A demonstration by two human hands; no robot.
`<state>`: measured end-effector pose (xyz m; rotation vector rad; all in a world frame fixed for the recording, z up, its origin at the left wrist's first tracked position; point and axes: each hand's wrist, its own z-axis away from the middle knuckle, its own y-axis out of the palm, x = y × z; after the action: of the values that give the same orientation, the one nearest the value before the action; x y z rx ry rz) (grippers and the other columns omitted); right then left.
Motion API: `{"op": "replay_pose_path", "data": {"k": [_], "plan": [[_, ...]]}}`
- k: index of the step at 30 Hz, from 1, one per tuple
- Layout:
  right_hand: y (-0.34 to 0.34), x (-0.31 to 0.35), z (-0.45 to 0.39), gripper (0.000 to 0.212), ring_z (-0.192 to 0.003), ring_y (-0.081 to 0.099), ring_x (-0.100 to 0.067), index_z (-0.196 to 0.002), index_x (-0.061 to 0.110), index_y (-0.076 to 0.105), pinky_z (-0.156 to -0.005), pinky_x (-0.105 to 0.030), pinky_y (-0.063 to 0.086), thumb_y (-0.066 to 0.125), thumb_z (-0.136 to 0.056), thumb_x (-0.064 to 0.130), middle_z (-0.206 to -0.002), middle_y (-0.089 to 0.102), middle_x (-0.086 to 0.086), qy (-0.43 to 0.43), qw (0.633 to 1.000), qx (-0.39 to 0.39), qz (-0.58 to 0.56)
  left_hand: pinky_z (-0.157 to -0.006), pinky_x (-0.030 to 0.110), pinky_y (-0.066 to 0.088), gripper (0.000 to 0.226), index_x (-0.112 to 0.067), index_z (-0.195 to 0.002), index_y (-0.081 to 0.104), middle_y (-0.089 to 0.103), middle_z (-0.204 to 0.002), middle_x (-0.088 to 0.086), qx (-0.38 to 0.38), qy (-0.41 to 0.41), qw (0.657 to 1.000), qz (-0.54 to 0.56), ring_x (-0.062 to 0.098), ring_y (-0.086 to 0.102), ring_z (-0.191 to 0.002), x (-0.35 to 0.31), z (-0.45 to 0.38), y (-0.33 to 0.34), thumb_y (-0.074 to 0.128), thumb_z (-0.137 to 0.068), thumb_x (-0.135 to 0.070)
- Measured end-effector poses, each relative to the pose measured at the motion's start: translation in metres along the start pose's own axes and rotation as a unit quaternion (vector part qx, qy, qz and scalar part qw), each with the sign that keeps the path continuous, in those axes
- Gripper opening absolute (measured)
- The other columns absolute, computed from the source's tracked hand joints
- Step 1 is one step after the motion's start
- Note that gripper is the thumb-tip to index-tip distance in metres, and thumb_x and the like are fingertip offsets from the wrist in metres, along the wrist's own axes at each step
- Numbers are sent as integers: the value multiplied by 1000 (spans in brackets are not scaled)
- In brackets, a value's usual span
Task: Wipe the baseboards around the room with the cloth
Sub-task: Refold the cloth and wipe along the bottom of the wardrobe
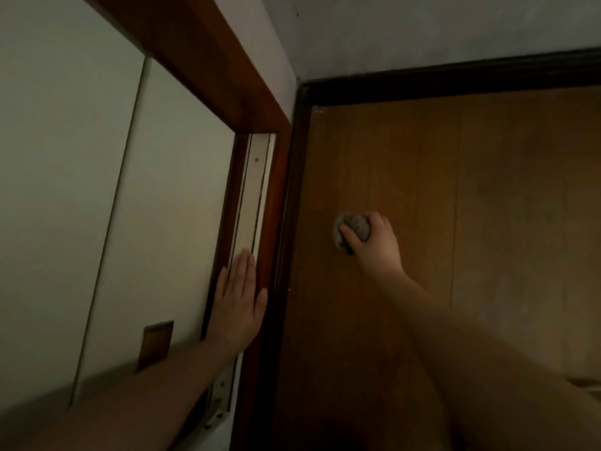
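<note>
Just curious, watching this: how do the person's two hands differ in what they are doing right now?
The left hand lies flat with straight fingers against the door frame; the right hand curls round a bunched grey cloth. The left holds nothing; the right holds the cloth over the wooden floor. Both are bare, arms reaching forward.

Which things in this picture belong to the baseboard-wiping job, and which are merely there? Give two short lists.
Belong to the job:
cloth, bunched in the right hand
dark baseboard along the floor edge

Merely there:
wooden door frame
pale panel, with the left hand flat beside it
wooden floor
</note>
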<state>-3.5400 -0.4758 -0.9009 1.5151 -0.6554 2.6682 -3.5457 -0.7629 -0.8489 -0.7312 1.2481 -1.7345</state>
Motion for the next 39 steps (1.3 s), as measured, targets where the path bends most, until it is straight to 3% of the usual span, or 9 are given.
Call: {"op": "replay_pose_path", "data": {"k": [3,9,14,18,22,32,39], "plan": [[10,5,5,45,-109,49,-15,-125,22,53,-94,-31,44,70,-90,44,-110,44,8,-7,1000,28,-8,-125,39,-1,65,-12,-159,-5,-5,-168,6,-22,56,998,-29,16,-3,-154,-2,-62,-29,7,-105,-47],[36,-9,-6,48,-117,41,-7,-125,35,48,-105,-31,41,76,-86,31,-116,36,19,-47,998,20,-39,-125,35,-3,68,-16,-157,-10,-10,-167,4,-45,67,996,-28,12,-12,-153,-2,-190,-49,14,-103,-48],[66,-6,-26,50,-121,37,-8,-132,24,50,-107,-28,36,73,-88,22,-123,37,13,-71,997,-34,-19,-126,36,1,73,-14,-158,-8,-7,-167,7,-75,56,995,24,15,-7,-154,6,-189,-41,16,-101,-51],[89,18,-55,51,-129,33,-13,-137,23,47,-112,-29,31,67,-91,17,-138,40,2,-106,994,1,34,-125,37,3,74,-13,-158,-7,-6,-167,8,-64,54,996,16,18,-6,-154,6,-192,-39,19,-100,-51],[103,27,-82,49,-129,35,-20,-136,16,47,-113,-35,35,66,-92,12,-139,41,-6,-110,993,-22,47,-125,41,6,74,-7,-158,-2,-4,-167,12,-68,69,995,-7,22,-5,-154,6,-195,-38,24,-100,-46],[92,56,-154,45,-127,41,-30,-134,4,51,-112,-44,37,64,-91,8,-134,46,-16,-77,991,-91,54,-124,48,13,77,-4,-158,4,-3,-166,17,-61,85,994,-34,28,-1,-154,6,-195,-40,29,-98,-45],[54,99,-241,44,-122,45,-33,-132,7,53,-104,-38,37,66,-92,19,-133,49,-17,-85,987,-125,55,-122,53,18,77,-2,-158,10,0,-166,19,-64,97,992,-42,32,2,-154,6,-194,-40,30,-97,-45]]}}
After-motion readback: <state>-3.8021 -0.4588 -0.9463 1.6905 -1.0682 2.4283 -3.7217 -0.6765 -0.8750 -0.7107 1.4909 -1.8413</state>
